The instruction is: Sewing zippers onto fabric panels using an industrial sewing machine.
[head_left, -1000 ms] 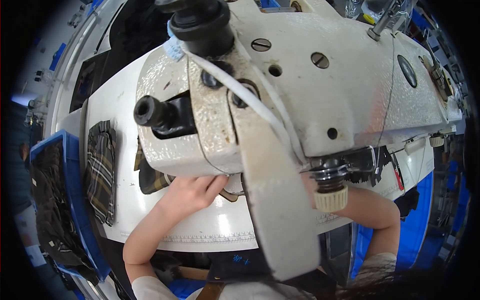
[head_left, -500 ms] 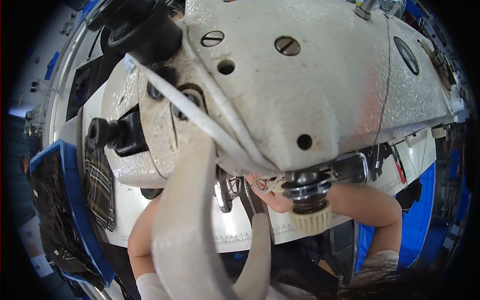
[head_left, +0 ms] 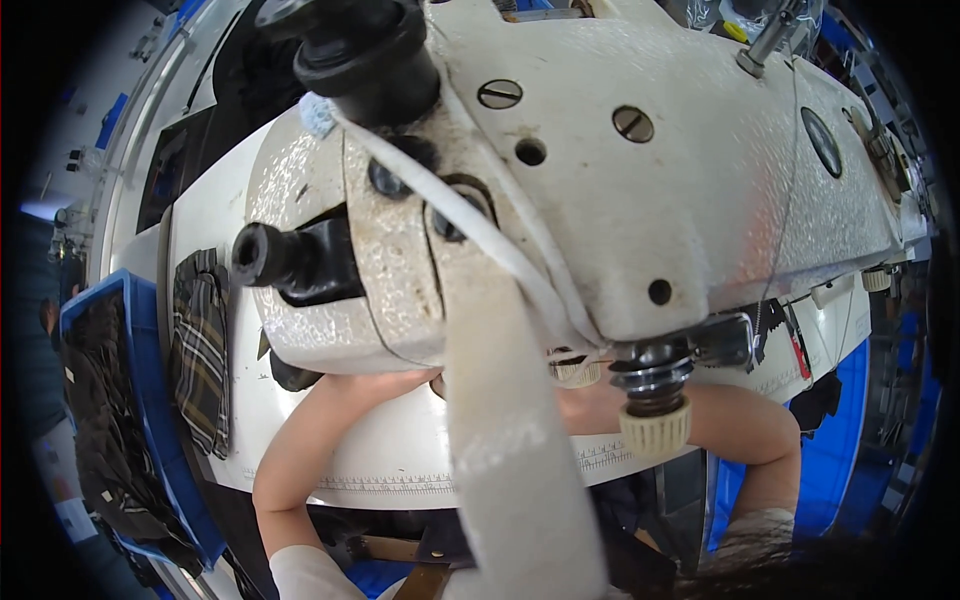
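The pale head of a sewing machine (head_left: 580, 210) fills the middle of the view and hides most of both hands. My left hand (head_left: 395, 384) is under its near left edge, with the fingers mostly out of sight behind the casing. Past a broad pale band (head_left: 510, 430) hanging in front of the machine, part of my right hand (head_left: 588, 408) shows beside the ribbed cream tension knob (head_left: 655, 428). Both hands are low over the white table (head_left: 395, 462); what they hold, if anything, is hidden.
Folded plaid cloth (head_left: 200, 345) lies on the table's left side. Beyond it stands a blue crate (head_left: 145, 400) of dark garments. A red-handled tool (head_left: 799, 345) lies at the right. A printed ruler scale (head_left: 400, 484) runs along the near table edge.
The machine appears shifted right and down in view, and the pale band has swung right. My left forearm and wrist now show more. The dark strip with a metal zip is out of sight.
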Motion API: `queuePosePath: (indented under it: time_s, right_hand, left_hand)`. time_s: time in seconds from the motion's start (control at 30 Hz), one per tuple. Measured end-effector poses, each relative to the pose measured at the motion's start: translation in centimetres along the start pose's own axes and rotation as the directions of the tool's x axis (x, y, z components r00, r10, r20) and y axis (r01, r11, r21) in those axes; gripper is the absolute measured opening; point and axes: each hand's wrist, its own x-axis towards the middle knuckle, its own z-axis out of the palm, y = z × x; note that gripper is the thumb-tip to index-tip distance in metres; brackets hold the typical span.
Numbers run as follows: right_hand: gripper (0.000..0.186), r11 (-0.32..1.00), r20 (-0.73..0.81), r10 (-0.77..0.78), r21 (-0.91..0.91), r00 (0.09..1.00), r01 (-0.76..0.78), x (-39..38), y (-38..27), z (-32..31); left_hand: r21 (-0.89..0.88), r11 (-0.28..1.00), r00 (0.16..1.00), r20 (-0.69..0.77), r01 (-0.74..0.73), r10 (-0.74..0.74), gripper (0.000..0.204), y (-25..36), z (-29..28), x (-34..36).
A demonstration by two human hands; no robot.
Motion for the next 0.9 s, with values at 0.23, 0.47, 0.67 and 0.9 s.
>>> queuePosePath:
  time_s: [0.23, 0.47, 0.67, 0.9]
  right_hand:
    - [0.016, 0.999, -0.023, 0.044, 0.028, 0.999, -0.043, 0.4, 0.4, 0.0]
    - [0.028, 0.999, 0.080, 0.005, 0.050, 0.997, -0.009, 0.6, 0.6, 1.0]
    - [0.028, 0.997, 0.018, 0.045, 0.061, 0.999, -0.046, 0.4, 0.7, 0.6]
    - [0.028, 0.991, -0.024, 0.089, 0.107, 0.996, -0.086, 0.5, 0.8, 0.7]
  left_hand:
    - [-0.300, 0.942, 0.987, -0.006, 0.152, -0.161, 0.024, -0.7, -0.5, 1.8]
    - [-0.099, 0.994, 0.998, -0.042, 0.041, -0.045, 0.028, -1.6, -1.5, 2.0]
    - [-0.096, 0.994, 0.997, -0.049, 0.047, -0.052, 0.025, -0.5, 1.0, 0.4]
    - [-0.595, 0.576, 0.826, 0.448, 0.561, -0.342, 0.029, 1.8, 2.7, -2.2]
